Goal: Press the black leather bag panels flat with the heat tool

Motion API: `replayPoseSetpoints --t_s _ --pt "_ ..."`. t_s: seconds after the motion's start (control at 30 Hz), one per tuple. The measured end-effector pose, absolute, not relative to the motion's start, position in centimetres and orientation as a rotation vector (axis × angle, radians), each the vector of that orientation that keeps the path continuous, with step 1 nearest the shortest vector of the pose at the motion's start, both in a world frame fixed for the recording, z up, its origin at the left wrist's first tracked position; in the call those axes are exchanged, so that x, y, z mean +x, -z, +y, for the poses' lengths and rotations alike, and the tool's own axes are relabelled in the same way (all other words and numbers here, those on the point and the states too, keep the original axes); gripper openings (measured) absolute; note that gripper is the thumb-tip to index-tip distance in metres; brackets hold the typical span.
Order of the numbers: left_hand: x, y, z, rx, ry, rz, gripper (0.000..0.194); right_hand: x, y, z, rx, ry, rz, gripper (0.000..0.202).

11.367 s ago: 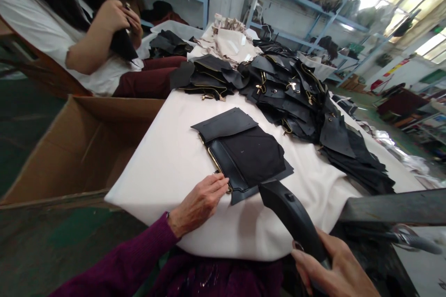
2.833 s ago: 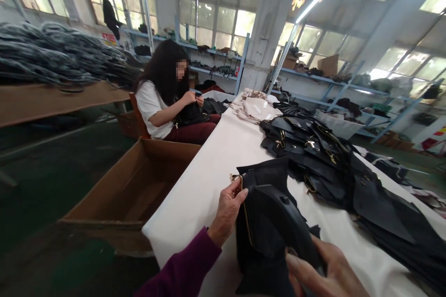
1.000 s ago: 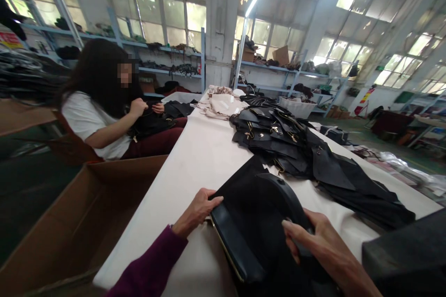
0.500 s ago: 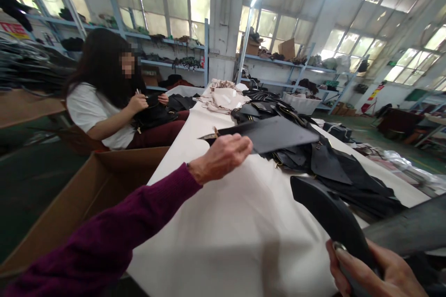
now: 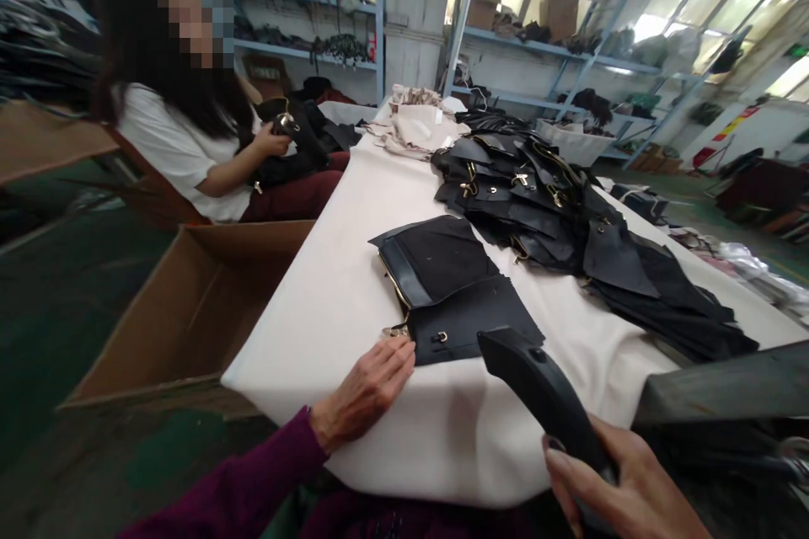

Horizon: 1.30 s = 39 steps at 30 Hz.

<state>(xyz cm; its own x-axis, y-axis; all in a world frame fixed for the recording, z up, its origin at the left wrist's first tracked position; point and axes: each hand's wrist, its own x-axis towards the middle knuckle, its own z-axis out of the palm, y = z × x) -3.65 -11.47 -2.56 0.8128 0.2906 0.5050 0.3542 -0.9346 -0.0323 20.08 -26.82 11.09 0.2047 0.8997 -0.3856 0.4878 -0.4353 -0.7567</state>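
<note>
The left hand (image 5: pixel 370 392) lies palm down with its fingers side by side, their tips at the near left corner of a black bag piece (image 5: pixel 474 312); the thumb is hidden, so I cannot tell whether they pinch it or only rest there. The right hand (image 5: pixel 623 480) is wrapped round the handle of a black curved tool (image 5: pixel 543 392).

Left of the left hand is an open cardboard box (image 5: pixel 126 354), and beyond it sits a co-worker (image 5: pixel 180 156) holding black work. At the left fingertips is a gold clip (image 5: pixel 395 333). From there the zip (image 5: pixel 393 280) runs away from the hands, leaning left at its far end, and the bag piece lies the same lengthwise way on the white cloth (image 5: pixel 316 269). The piece is ahead of both hands and between them; the left is nearer and touching, the right well apart. A small ring (image 5: pixel 442 337) sits on its near part, right of the left fingertips. The tool's tip points at the near right side. Past it, ahead of the right hand, is a pile of black pieces (image 5: pixel 524 202).
</note>
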Motion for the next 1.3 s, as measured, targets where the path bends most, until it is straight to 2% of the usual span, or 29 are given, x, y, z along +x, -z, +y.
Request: replayPoseSetpoints --t_s 0.3,0.57,0.73,0.97,1.3 --pt "-3.6 3.1 -10.9 -2.97 0.822 -0.565 0.036 17.2 -7.8 -23.7 -1.946 -1.318 -1.327 0.011" --pt "-3.6 2.1 -10.7 -3.072 0.742 -0.616 0.033 17.4 -10.2 -20.8 -1.982 -1.193 -1.335 0.023" --pt "-3.7 2.1 -10.7 -3.121 0.739 -0.638 0.032 18.6 -11.5 -22.0 -2.064 -1.213 -1.363 0.026" --pt "-3.7 2.2 -10.6 -3.147 0.74 -0.652 0.032 18.0 -8.9 -23.2 -2.083 -1.351 -1.431 0.012" --pt "-3.6 2.6 -10.4 -3.142 0.755 -0.631 0.031 18.1 -10.2 -20.8 -2.194 -1.237 -1.483 0.016"
